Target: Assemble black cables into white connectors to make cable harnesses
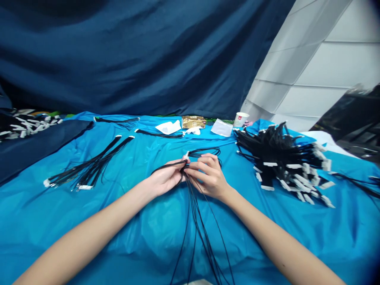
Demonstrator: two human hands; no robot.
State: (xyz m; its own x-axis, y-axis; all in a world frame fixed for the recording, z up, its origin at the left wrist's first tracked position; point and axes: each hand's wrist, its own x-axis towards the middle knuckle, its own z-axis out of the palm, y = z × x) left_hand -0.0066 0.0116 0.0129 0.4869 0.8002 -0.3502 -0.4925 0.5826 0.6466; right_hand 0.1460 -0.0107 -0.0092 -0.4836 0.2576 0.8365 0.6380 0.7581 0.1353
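Both my hands meet at the middle of the blue cloth, on a bundle of thin black wires [196, 221] with a white connector [187, 154] at its upper end. My left hand [168, 178] is closed round the wires just below the connector. With bent fingers, my right hand [209, 174] pinches wires at the same spot. Some strands loop out to the right behind my fingers, and others hang loose toward the front edge. Exactly which strands sit between the fingertips is hidden.
Wire bundles with white connectors [97, 168] lie at the left. A large heap of similar bundles [282, 154] is at the right. Along the back are a gold packet [193, 122], white paper [168, 127] and a paper cup [241, 119]. More bundles [35, 126] rest at far left.
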